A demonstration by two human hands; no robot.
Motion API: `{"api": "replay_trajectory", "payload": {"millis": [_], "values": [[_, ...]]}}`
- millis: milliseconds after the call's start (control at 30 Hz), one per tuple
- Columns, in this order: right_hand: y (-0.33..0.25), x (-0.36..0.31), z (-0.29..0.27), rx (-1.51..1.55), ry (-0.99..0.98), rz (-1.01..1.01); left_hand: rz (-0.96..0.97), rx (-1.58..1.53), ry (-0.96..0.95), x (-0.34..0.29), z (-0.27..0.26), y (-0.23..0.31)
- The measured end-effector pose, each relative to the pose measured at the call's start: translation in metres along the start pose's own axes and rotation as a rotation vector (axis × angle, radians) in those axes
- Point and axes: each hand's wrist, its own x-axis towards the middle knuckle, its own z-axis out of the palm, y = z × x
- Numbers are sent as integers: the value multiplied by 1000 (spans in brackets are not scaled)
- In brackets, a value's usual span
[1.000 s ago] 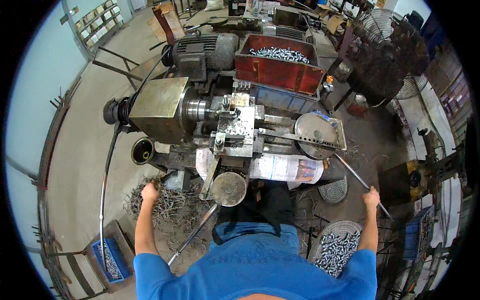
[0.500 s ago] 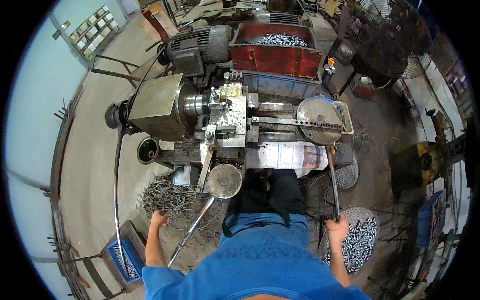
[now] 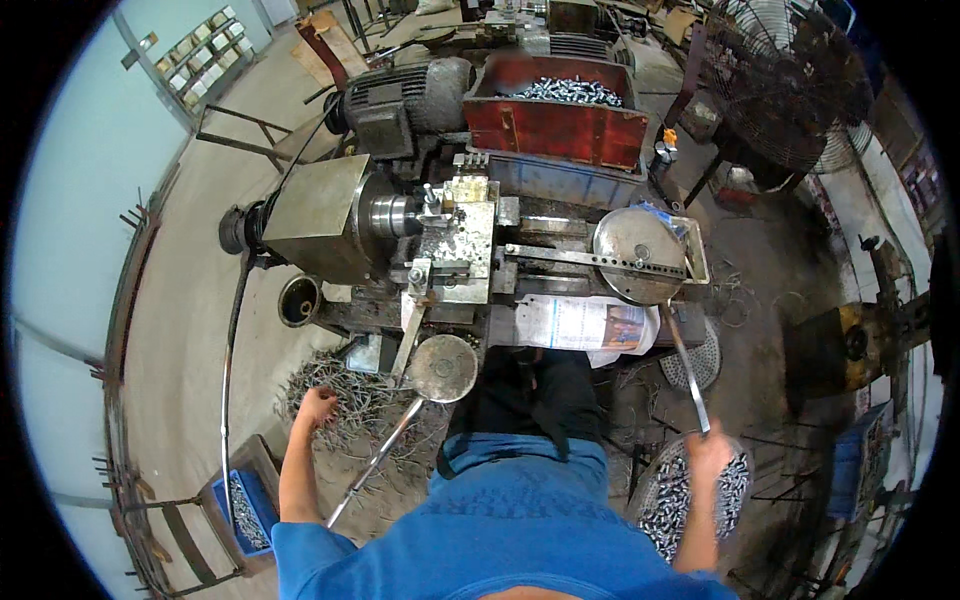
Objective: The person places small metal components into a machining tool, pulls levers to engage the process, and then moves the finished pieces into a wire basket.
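The lever [image 3: 688,368] has swung rightward, right hand [image 3: 709,452] touching its end; left hand [image 3: 318,405] half-curled; both grips unclear.

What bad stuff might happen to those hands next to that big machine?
The right hand is at the very end of the metal lever, so it might slip off. The bare left hand appears close to the tangled metal scraps, which might scratch it if they're sharp.
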Motion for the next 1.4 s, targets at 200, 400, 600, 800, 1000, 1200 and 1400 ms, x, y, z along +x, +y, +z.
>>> {"api": "replay_trajectory", "payload": {"millis": [200, 400, 600, 800, 1000, 1200, 1400], "values": [[23, 161, -9, -395, 193, 62, 225, 523, 343, 58, -8, 35], [-64, 101, -8, 30, 329, -340, 272, 768, 200, 73, 18, 84], [-72, 28, 24, 286, 71, -273, -66, 368, 802, 93, 118, 51], [-106, 52, -16, 416, 50, -394, 251, 762, 259, 85, 46, 58], [-218, 109, -88, 603, 162, -801, 192, 691, 240, 64, 25, 73], [-403, 108, -128, 699, 146, -1292, 273, 422, 463, -15, -93, 102], [-542, 78, -120, 16, 104, -1493, 75, 458, 924, -99, -193, 54]]}}
